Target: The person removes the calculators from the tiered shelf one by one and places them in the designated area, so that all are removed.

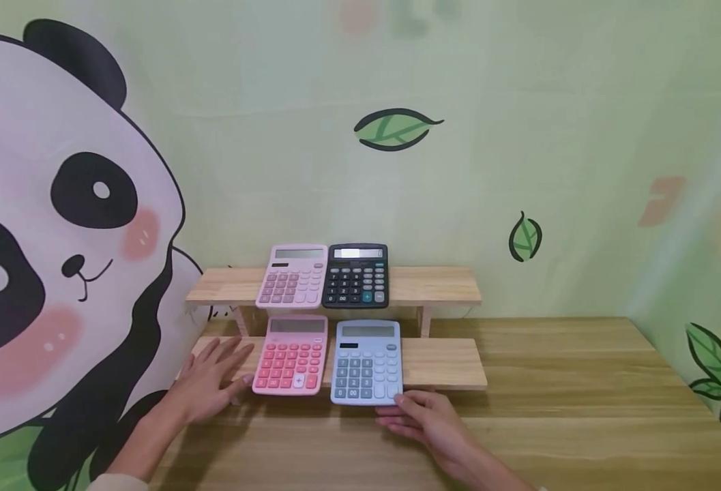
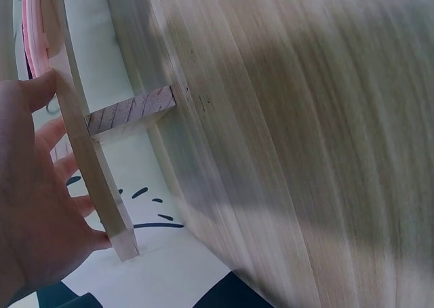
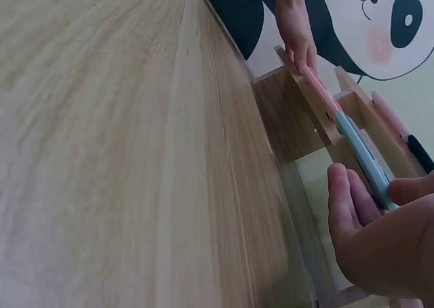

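Observation:
On the lower step of a wooden stand [image 1: 446, 361], a light blue calculator [image 1: 366, 365] leans beside a pink calculator [image 1: 291, 354] with coral keys. My right hand [image 1: 430, 423] holds the blue one at its lower right corner, thumb on top and fingers below; the right wrist view shows the thumb against the edge of the blue calculator [image 3: 366, 155]. My left hand [image 1: 209, 385] lies spread over the left end of the lower step, thumb near the pink calculator's lower left corner. In the left wrist view, the left hand's fingers [image 2: 51, 135] reach along the board [image 2: 91, 159].
On the upper step [image 1: 434, 285] stand a pale pink calculator [image 1: 292, 276] and a black calculator [image 1: 357, 276] side by side. Wood-grain tabletop [image 1: 556, 409] extends in front and to the right. Behind is a green backdrop with a printed panda [image 1: 78, 204] and leaves.

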`<state>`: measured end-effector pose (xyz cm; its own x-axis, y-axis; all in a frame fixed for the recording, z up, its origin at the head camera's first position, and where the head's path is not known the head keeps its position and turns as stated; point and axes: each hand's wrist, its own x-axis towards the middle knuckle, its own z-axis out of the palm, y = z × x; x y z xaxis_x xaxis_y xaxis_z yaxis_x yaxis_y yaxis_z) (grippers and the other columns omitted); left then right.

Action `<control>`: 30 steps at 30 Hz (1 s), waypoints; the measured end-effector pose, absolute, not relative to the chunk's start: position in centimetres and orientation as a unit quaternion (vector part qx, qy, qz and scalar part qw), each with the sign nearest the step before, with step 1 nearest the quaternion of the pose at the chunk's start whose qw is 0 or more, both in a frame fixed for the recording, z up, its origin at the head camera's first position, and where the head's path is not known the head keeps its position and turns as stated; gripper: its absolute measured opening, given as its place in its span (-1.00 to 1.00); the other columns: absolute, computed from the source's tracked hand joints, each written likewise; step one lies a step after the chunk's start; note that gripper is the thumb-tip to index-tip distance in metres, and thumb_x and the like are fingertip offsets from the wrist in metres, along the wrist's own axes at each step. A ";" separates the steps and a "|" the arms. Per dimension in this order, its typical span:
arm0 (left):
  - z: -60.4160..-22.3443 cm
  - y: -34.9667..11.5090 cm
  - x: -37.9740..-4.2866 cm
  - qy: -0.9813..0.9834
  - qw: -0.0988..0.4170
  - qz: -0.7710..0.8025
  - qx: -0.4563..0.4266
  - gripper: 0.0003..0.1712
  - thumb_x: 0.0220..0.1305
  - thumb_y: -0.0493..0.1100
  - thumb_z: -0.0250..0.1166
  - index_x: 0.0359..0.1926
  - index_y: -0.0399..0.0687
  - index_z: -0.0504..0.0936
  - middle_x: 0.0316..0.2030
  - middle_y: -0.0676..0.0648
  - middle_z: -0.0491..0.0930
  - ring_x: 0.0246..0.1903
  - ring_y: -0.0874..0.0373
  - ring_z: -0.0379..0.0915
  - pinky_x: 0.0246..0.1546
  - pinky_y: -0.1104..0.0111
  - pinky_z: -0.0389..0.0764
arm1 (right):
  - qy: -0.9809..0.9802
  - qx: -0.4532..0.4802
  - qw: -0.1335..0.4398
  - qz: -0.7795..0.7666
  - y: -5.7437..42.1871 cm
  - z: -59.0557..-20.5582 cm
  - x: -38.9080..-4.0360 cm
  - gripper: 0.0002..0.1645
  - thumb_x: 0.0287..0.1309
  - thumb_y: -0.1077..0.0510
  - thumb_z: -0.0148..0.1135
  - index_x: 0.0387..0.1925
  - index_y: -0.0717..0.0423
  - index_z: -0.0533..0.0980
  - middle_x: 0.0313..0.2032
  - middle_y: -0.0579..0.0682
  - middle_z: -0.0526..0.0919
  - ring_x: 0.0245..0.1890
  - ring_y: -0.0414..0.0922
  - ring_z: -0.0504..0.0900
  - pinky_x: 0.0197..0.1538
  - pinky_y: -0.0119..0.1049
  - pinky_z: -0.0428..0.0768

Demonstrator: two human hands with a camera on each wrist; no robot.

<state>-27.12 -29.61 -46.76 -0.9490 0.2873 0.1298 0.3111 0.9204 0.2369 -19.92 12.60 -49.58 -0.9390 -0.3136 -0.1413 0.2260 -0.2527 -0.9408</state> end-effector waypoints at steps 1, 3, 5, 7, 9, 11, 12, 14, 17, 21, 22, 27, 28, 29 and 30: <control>-46.7 -29.7 -27.1 -0.979 0.047 -0.128 -0.153 -0.16 0.50 0.41 0.09 0.58 0.06 0.39 0.59 -0.29 0.20 0.56 -0.50 -0.09 0.37 -0.59 -0.13 | 0.589 -0.040 0.171 -0.789 12.7 -49.6 -19.9 -0.53 0.58 0.16 0.16 0.21 0.53 0.46 0.08 0.43 0.70 0.06 0.16 0.78 0.23 -0.03 0.67; -46.7 -29.8 -27.1 -0.979 0.049 -0.128 -0.153 -0.15 0.50 0.41 0.10 0.58 0.06 0.39 0.59 -0.29 0.20 0.56 -0.50 -0.09 0.37 -0.60 -0.13 | 0.593 -0.046 0.172 -0.786 12.8 -49.5 -19.9 -0.54 0.57 0.17 0.17 0.21 0.53 0.46 0.08 0.43 0.70 0.06 0.16 0.78 0.23 -0.03 0.68; -46.7 -29.9 -27.2 -0.978 0.050 -0.129 -0.154 -0.15 0.50 0.41 0.10 0.58 0.06 0.39 0.59 -0.29 0.20 0.56 -0.50 -0.09 0.37 -0.60 -0.13 | 0.594 -0.045 0.172 -0.785 12.9 -49.5 -20.0 -0.55 0.57 0.18 0.17 0.21 0.53 0.47 0.09 0.44 0.69 0.05 0.16 0.79 0.23 -0.02 0.68; -46.7 -29.9 -27.2 -0.979 0.050 -0.127 -0.153 -0.15 0.50 0.42 0.09 0.58 0.06 0.39 0.59 -0.29 0.20 0.56 -0.50 -0.09 0.37 -0.60 -0.13 | 0.593 -0.036 0.170 -0.786 13.0 -49.5 -20.1 -0.55 0.57 0.18 0.16 0.20 0.53 0.47 0.07 0.43 0.70 0.04 0.16 0.79 0.22 -0.02 0.68; -46.7 -30.0 -27.2 -0.979 0.049 -0.128 -0.152 -0.15 0.50 0.42 0.09 0.59 0.07 0.39 0.59 -0.29 0.20 0.56 -0.50 -0.10 0.37 -0.60 -0.13 | 0.589 -0.022 0.167 -0.791 13.0 -49.4 -20.3 -0.54 0.58 0.17 0.16 0.21 0.53 0.48 0.05 0.39 0.73 0.02 0.15 0.80 0.22 -0.03 0.68; -46.7 -29.9 -27.2 -0.979 0.048 -0.128 -0.150 -0.15 0.50 0.42 0.09 0.59 0.07 0.39 0.59 -0.29 0.20 0.56 -0.50 -0.10 0.37 -0.59 -0.12 | 0.583 -0.008 0.162 -0.796 12.9 -49.3 -20.4 -0.51 0.59 0.14 0.15 0.23 0.54 0.47 0.03 0.35 0.75 0.00 0.13 0.81 0.21 -0.04 0.69; -46.7 -29.9 -27.2 -0.979 0.047 -0.128 -0.150 -0.15 0.50 0.42 0.09 0.59 0.07 0.39 0.59 -0.29 0.19 0.56 -0.50 -0.10 0.37 -0.59 -0.13 | 0.581 -0.004 0.160 -0.798 12.9 -49.3 -20.5 -0.48 0.60 0.12 0.14 0.25 0.54 0.46 0.03 0.33 0.75 0.00 0.12 0.81 0.20 -0.06 0.69; -46.7 -29.9 -27.2 -0.979 0.045 -0.131 -0.150 -0.15 0.50 0.43 0.09 0.59 0.08 0.39 0.59 -0.28 0.19 0.57 -0.50 -0.11 0.37 -0.59 -0.13 | 0.575 -0.001 0.161 -0.802 12.7 -49.3 -20.6 -0.42 0.62 0.08 0.12 0.30 0.55 0.42 0.05 0.33 0.75 0.02 0.11 0.80 0.20 -0.08 0.69; -46.8 -29.8 -27.2 -0.979 0.045 -0.132 -0.150 -0.15 0.50 0.43 0.08 0.59 0.09 0.38 0.59 -0.28 0.19 0.57 -0.50 -0.10 0.37 -0.59 -0.14 | 0.562 -0.002 0.160 -0.811 12.5 -49.3 -20.7 -0.36 0.63 0.06 0.09 0.35 0.58 0.34 0.09 0.35 0.72 0.05 0.13 0.79 0.21 -0.10 0.69; -46.9 -29.7 -27.2 -0.978 0.045 -0.134 -0.151 -0.16 0.50 0.42 0.09 0.59 0.10 0.38 0.59 -0.27 0.20 0.57 -0.49 -0.10 0.37 -0.59 -0.15 | 0.548 0.000 0.155 -0.822 12.2 -49.4 -20.8 -0.36 0.64 0.06 0.07 0.35 0.59 0.32 0.09 0.36 0.71 0.07 0.15 0.77 0.22 -0.12 0.68; -46.9 -29.7 -27.2 -0.978 0.045 -0.134 -0.151 -0.16 0.50 0.42 0.09 0.59 0.10 0.38 0.59 -0.27 0.20 0.57 -0.49 -0.10 0.37 -0.59 -0.15 | 0.545 0.002 0.154 -0.824 12.1 -49.4 -20.8 -0.37 0.64 0.06 0.07 0.35 0.59 0.32 0.09 0.35 0.71 0.07 0.15 0.77 0.22 -0.12 0.68; -46.8 -29.7 -27.1 -0.978 0.046 -0.135 -0.150 -0.16 0.50 0.42 0.09 0.59 0.10 0.39 0.59 -0.27 0.20 0.57 -0.49 -0.11 0.37 -0.60 -0.15 | 0.544 0.002 0.158 -0.824 12.1 -49.5 -20.8 -0.40 0.64 0.10 0.07 0.36 0.58 0.32 0.09 0.34 0.71 0.05 0.13 0.78 0.21 -0.13 0.69; -46.8 -29.7 -27.1 -0.978 0.045 -0.135 -0.150 -0.16 0.50 0.42 0.09 0.59 0.10 0.38 0.60 -0.27 0.19 0.57 -0.49 -0.11 0.37 -0.59 -0.16 | 0.545 -0.002 0.160 -0.823 12.1 -49.5 -20.8 -0.39 0.63 0.11 0.07 0.36 0.58 0.31 0.10 0.34 0.71 0.05 0.13 0.78 0.21 -0.12 0.69; -46.8 -29.7 -27.1 -0.978 0.045 -0.135 -0.150 -0.16 0.50 0.42 0.09 0.59 0.09 0.38 0.59 -0.27 0.19 0.57 -0.49 -0.11 0.37 -0.59 -0.16 | 0.547 -0.006 0.163 -0.821 12.2 -49.5 -20.7 -0.40 0.63 0.12 0.07 0.36 0.58 0.31 0.09 0.35 0.71 0.04 0.13 0.79 0.21 -0.11 0.69; -46.8 -29.8 -27.1 -0.979 0.045 -0.134 -0.150 -0.16 0.50 0.42 0.09 0.59 0.09 0.38 0.59 -0.27 0.19 0.57 -0.49 -0.11 0.38 -0.59 -0.16 | 0.549 -0.010 0.165 -0.819 12.2 -49.5 -20.6 -0.40 0.63 0.13 0.08 0.37 0.59 0.31 0.09 0.34 0.72 0.04 0.14 0.79 0.21 -0.10 0.69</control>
